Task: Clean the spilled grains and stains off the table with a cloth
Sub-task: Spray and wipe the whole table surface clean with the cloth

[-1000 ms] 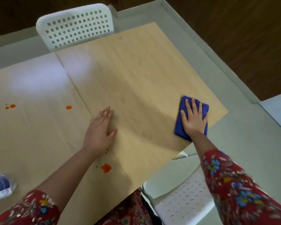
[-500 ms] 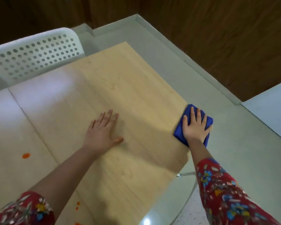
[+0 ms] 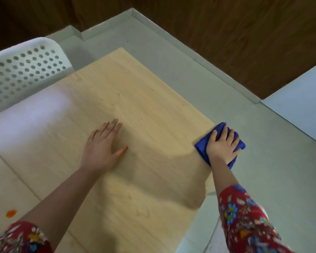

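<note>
A blue cloth (image 3: 202, 146) is pressed at the desk's (image 3: 144, 110) right edge under the spread right hand (image 3: 221, 147); the left hand (image 3: 102, 145) is laid flat, fingers straight.

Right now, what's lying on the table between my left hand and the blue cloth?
Nothing: in the head view, only bare, shadowed table separates the left hand from the blue cloth.

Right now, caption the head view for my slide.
Right hand presses blue cloth at the table corner; left hand rests flat; orange stain uncleaned.
</note>
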The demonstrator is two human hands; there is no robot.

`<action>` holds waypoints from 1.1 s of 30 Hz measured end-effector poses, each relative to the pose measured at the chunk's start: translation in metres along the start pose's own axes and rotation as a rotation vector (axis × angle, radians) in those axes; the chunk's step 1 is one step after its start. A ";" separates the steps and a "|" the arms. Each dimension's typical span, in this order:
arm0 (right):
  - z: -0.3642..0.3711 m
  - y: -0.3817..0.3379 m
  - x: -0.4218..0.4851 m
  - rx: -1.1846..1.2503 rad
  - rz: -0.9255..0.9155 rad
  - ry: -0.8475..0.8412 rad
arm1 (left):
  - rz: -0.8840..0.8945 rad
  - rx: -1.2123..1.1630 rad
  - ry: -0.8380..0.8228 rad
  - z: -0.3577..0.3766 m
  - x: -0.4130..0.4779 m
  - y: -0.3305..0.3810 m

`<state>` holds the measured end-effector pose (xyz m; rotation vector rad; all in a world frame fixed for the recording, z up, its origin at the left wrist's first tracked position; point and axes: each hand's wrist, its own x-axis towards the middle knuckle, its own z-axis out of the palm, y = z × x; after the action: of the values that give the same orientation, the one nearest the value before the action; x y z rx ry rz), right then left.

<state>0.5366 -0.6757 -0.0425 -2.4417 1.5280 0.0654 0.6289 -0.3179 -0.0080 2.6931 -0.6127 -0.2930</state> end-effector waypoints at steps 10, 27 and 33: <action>0.045 -0.210 -0.021 -0.047 -0.292 -0.072 | -0.253 0.049 0.188 -0.023 -0.032 -0.105; 0.087 -0.305 -0.158 -0.143 -1.472 -0.222 | -0.258 -0.002 0.288 -0.018 -0.029 -0.110; 0.033 -0.145 -0.060 -0.110 -0.609 -0.059 | -0.179 -0.026 0.350 -0.027 -0.069 -0.082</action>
<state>0.6420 -0.5553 -0.0356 -2.8490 0.7215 0.1048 0.6063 -0.2098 -0.0068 2.6858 -0.2632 0.1248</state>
